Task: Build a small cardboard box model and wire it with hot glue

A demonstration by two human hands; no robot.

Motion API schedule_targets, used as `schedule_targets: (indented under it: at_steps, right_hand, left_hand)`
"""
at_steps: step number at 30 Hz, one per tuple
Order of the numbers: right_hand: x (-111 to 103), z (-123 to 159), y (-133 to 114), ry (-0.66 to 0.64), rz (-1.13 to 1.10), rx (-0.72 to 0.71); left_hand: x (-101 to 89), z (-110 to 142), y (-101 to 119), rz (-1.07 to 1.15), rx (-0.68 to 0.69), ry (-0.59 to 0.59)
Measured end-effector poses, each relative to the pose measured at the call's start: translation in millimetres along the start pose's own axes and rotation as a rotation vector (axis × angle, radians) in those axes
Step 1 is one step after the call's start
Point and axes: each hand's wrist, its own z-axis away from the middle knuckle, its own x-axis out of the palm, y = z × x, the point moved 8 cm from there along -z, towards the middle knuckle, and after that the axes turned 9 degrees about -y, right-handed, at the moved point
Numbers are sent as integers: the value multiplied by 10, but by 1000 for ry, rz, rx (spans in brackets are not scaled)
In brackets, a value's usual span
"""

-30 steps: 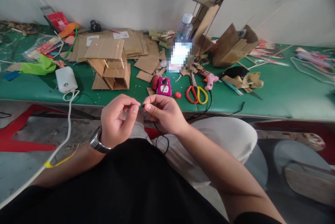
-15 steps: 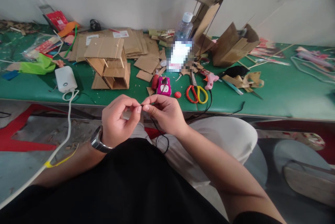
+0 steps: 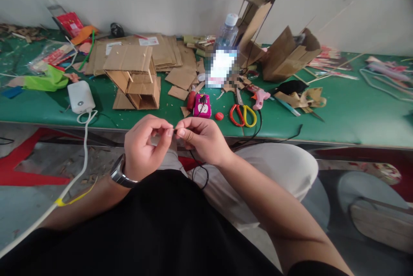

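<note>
My left hand (image 3: 146,145), with a metal watch (image 3: 122,173) on its wrist, pinches with thumb and forefinger. My right hand (image 3: 204,138) is closed in a pinch too, and the fingertips of both almost meet just in front of the table edge. Between them shows a small dark end of what looks like a black cord (image 3: 205,177); its detail is too small to make out. From under my right hand the cord hangs in a loop over my lap. Beyond the hands lie a purple box (image 3: 202,106) with a white face-like print and a red cap (image 3: 219,116).
On the green table (image 3: 355,112) stand a cardboard model (image 3: 132,61), a taller cardboard structure (image 3: 258,13) and a clear bottle (image 3: 227,33). Scissors (image 3: 237,115) and a pink glue gun (image 3: 260,98) lie near the front. A white power adapter (image 3: 80,96) trails its cable leftward.
Both hands stay in nearly the same place, still pinching. A little more of the dark end shows between the fingertips, and the left hand has shifted slightly left.
</note>
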Motion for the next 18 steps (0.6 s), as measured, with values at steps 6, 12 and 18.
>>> schedule_targets:
  at_steps: [6, 12, 18]
  right_hand:
    - [-50, -11, 75, 39, -81, 29]
    - [-15, -1, 74, 15, -76, 68]
    - [11, -9, 87, -35, -127, 90]
  left_hand:
    - [-88, 24, 201, -82, 260, 30]
    - [-60, 36, 205, -161, 312, 12]
    - [-48, -20, 170, -134, 225, -22]
